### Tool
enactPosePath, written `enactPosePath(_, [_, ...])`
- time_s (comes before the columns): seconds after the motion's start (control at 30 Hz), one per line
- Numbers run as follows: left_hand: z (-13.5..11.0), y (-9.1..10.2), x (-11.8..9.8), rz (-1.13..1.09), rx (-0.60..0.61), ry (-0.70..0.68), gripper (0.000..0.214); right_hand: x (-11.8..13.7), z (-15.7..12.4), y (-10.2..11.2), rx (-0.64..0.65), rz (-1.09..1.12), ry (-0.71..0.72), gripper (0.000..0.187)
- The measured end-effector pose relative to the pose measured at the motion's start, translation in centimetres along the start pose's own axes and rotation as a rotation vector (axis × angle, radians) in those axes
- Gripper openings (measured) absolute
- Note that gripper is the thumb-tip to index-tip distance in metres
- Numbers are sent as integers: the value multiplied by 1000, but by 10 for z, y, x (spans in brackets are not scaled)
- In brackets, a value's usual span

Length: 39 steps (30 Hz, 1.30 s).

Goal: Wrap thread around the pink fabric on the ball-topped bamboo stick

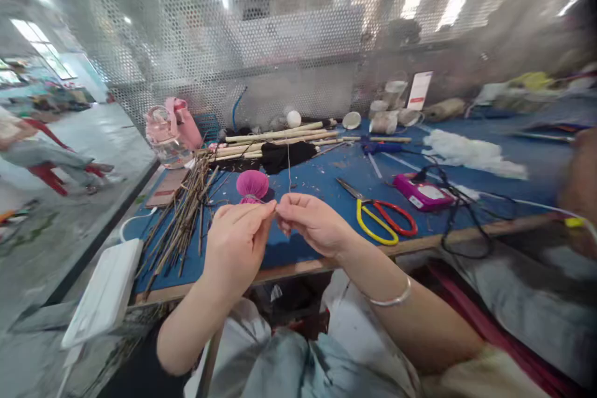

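My left hand (239, 242) is closed in a pinch above the front of the table, its fingertips on a thin grey string (289, 168). My right hand (314, 221) meets it there, also pinching the string. One length of the string rises from behind the right fingers. Another stretch runs to the gathered neck of a round magenta fabric-covered ball (252, 184), just beyond my left hand. Fingers hide the point where the string ends meet. Scissors (377, 211) with one yellow and one red handle lie right of my right hand.
Thin brown twigs (180, 224) lie left on the blue table (321, 183), near a white power bank (103, 292). Pale sticks (280, 137) and black cloth (288, 157) lie farther back. Right are a purple box (423, 193), black cable (459, 217) and white stuffing (473, 154).
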<state>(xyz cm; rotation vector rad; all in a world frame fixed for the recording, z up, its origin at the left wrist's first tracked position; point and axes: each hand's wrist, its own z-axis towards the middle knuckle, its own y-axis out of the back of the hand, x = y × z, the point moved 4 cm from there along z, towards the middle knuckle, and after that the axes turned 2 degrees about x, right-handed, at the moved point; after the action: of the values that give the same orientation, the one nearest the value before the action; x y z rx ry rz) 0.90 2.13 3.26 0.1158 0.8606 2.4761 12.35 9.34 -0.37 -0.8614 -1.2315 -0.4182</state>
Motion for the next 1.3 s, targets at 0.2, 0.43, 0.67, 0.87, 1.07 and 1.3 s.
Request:
enactPosePath(0.2, [-1, -9, -8, 70, 67, 78, 14, -5, -9, -9, -118, 24, 74, 27])
enactPosePath(0.43, [8, -6, -1, -88, 110, 287, 12, -11, -18, -19, 28, 296, -36, 28])
enactPosePath(0.67, [-5, -19, 11, -221, 480, 438, 39, -7, -22, -7, 82, 435, -73, 29])
enactPosePath(0.87, [-15, -20, 4, -404, 488, 471, 42, -18, -22, 4, 24, 265, -86, 38])
enactPosePath(1.07, [-7, -12, -3, -580, 427, 463, 18, -32, -27, -4, 52, 141, -157, 40])
enactPosePath(1.3, [-8, -6, -8, -250, 289, 146, 27, -25, -31, -6, -123, -113, 50, 44])
